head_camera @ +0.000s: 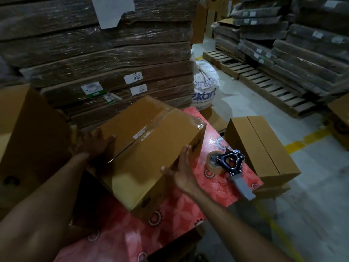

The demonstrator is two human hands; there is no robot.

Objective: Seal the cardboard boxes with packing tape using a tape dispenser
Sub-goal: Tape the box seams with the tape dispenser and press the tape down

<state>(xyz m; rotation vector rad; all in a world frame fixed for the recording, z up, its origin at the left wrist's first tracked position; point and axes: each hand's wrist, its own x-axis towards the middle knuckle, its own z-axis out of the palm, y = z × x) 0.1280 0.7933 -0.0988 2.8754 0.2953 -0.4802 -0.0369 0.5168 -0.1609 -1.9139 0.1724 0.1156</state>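
A brown cardboard box (143, 144) sits tilted on the red floral-covered table (217, 188), with clear tape along its top seam. My left hand (96, 143) lies flat on the box's top left edge, fingers straight. My right hand (182, 171) presses with straight fingers against the box's right side near the front corner. The tape dispenser (229, 165), black frame with grey handle and a brown tape roll, lies on the table to the right of the box, untouched. A second cardboard box (262, 148) with an untaped top seam stands just beyond the dispenser.
A large open carton (28, 133) stands at the left. Wrapped stacks of flat cardboard (105, 59) rise behind the table. A white printed sack (205, 86) sits on the floor behind. Wooden pallets (264, 82) with more bundles fill the right. Yellow floor lines (302, 142) run past the table.
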